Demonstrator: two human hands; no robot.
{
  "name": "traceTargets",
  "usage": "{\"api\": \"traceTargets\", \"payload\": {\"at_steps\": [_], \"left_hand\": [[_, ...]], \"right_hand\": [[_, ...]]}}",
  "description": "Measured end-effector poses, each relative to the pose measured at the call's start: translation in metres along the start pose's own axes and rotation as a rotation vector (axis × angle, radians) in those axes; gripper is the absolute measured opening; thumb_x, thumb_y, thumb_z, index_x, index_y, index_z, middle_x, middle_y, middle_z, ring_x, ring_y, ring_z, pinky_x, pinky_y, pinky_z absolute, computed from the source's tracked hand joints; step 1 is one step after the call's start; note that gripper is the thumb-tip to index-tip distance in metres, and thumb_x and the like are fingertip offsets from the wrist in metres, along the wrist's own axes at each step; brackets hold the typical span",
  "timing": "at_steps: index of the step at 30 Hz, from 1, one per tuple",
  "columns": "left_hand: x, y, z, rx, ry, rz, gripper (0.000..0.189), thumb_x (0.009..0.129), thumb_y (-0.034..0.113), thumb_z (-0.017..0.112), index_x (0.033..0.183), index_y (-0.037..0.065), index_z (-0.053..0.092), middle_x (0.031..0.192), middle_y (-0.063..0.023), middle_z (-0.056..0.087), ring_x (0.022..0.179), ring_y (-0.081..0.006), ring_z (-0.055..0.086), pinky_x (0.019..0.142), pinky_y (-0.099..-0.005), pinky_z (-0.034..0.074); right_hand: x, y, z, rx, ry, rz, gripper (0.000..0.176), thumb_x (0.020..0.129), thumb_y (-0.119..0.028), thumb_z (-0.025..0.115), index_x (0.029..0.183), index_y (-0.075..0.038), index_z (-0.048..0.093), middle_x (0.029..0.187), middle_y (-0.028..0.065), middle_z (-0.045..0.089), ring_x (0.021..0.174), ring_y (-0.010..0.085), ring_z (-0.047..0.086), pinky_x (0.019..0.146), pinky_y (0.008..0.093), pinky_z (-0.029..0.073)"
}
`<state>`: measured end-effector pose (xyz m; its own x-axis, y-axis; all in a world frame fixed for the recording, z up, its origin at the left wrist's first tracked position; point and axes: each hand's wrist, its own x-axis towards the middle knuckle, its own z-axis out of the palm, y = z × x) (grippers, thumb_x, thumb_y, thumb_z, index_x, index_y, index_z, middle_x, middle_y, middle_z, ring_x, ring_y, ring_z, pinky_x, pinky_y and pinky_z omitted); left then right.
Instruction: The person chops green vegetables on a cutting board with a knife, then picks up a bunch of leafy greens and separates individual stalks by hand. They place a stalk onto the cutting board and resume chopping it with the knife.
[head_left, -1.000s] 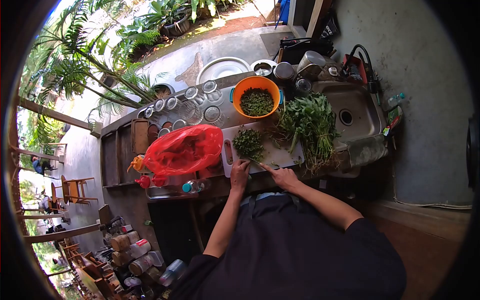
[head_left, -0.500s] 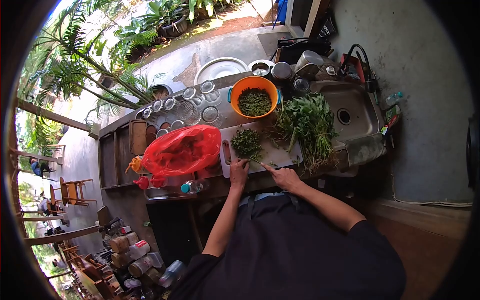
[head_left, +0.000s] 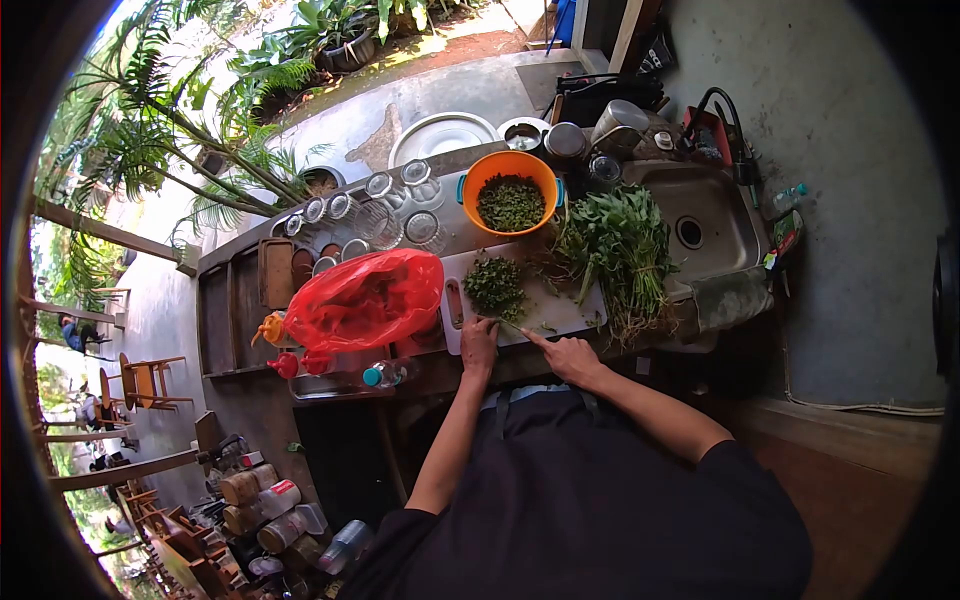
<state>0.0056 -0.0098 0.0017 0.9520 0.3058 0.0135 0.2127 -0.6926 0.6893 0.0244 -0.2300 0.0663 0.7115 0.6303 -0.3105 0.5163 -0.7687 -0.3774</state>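
On the white cutting board (head_left: 570,312) lies a heap of chopped greens (head_left: 494,286). My right hand (head_left: 568,358) is closed around a knife (head_left: 512,327), index finger stretched along its back and the blade pointing left. At the board's near edge, my left hand (head_left: 480,343) is closed by the knife's tip; what its fingers pinch is too small to make out. To the right, a big bunch of leafy greens (head_left: 622,250) with roots lies partly over the board. Behind the board stands an orange basin (head_left: 510,163) with chopped greens inside.
A red plastic bag (head_left: 365,300) sits left of the board, with a capped bottle (head_left: 385,374) in front. Several upturned glasses (head_left: 422,228) stand behind it. At right is a metal sink (head_left: 715,205) with a black tap (head_left: 735,140); a cloth (head_left: 732,300) hangs on its edge.
Hardly anything differs. Both hands stay at the board's near edge, with the knife in almost the same place.
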Motion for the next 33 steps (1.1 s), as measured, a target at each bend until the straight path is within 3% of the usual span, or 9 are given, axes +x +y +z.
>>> {"api": "traceTargets", "payload": {"at_steps": [8, 11, 13, 26, 33], "left_hand": [[0.002, -0.002, 0.002, -0.033, -0.03, -0.022, 0.013, 0.081, 0.01, 0.073, 0.092, 0.003, 0.076, 0.092, -0.0144, 0.067, 0.094, -0.033, 0.064, 0.085, -0.0415, 0.05], [0.002, 0.0, 0.0, -0.014, 0.025, 0.053, 0.013, 0.08, 0.01, 0.074, 0.091, 0.002, 0.076, 0.09, -0.0151, 0.068, 0.086, -0.0317, 0.066, 0.079, -0.04, 0.052], [0.003, 0.001, 0.0, -0.026, -0.009, 0.01, 0.013, 0.08, 0.01, 0.073, 0.091, 0.003, 0.076, 0.09, -0.0146, 0.066, 0.092, -0.0326, 0.064, 0.082, -0.041, 0.051], [-0.003, -0.004, 0.003, -0.034, 0.06, 0.073, 0.013, 0.08, 0.009, 0.074, 0.091, 0.003, 0.075, 0.088, -0.014, 0.066, 0.087, -0.0326, 0.065, 0.079, -0.0406, 0.051], [-0.003, 0.002, -0.006, 0.138, 0.079, 0.189, 0.009, 0.082, 0.013, 0.072, 0.087, 0.007, 0.074, 0.09, -0.0095, 0.065, 0.091, -0.029, 0.062, 0.08, -0.0406, 0.051]], "right_hand": [[-0.001, -0.005, -0.005, -0.01, -0.077, 0.039, 0.074, 0.094, -0.015, 0.046, 0.156, -0.042, 0.017, 0.075, 0.0196, 0.066, 0.067, 0.0393, 0.067, 0.067, 0.0526, 0.055], [0.002, -0.002, 0.003, -0.028, -0.073, 0.04, 0.074, 0.094, -0.014, 0.046, 0.155, -0.044, 0.016, 0.077, 0.0205, 0.066, 0.069, 0.0398, 0.067, 0.068, 0.0527, 0.055], [0.007, 0.0, 0.01, -0.001, -0.057, 0.03, 0.074, 0.094, -0.015, 0.046, 0.155, -0.044, 0.015, 0.075, 0.0205, 0.065, 0.068, 0.0403, 0.066, 0.067, 0.0535, 0.054], [0.014, 0.012, 0.026, 0.019, -0.028, -0.002, 0.075, 0.096, -0.017, 0.045, 0.155, -0.047, 0.009, 0.072, 0.0214, 0.065, 0.065, 0.0418, 0.065, 0.065, 0.0559, 0.054], [0.002, 0.018, 0.018, -0.003, -0.033, -0.024, 0.075, 0.096, -0.016, 0.046, 0.156, -0.044, 0.011, 0.069, 0.0199, 0.064, 0.062, 0.0406, 0.064, 0.063, 0.0543, 0.053]]}}
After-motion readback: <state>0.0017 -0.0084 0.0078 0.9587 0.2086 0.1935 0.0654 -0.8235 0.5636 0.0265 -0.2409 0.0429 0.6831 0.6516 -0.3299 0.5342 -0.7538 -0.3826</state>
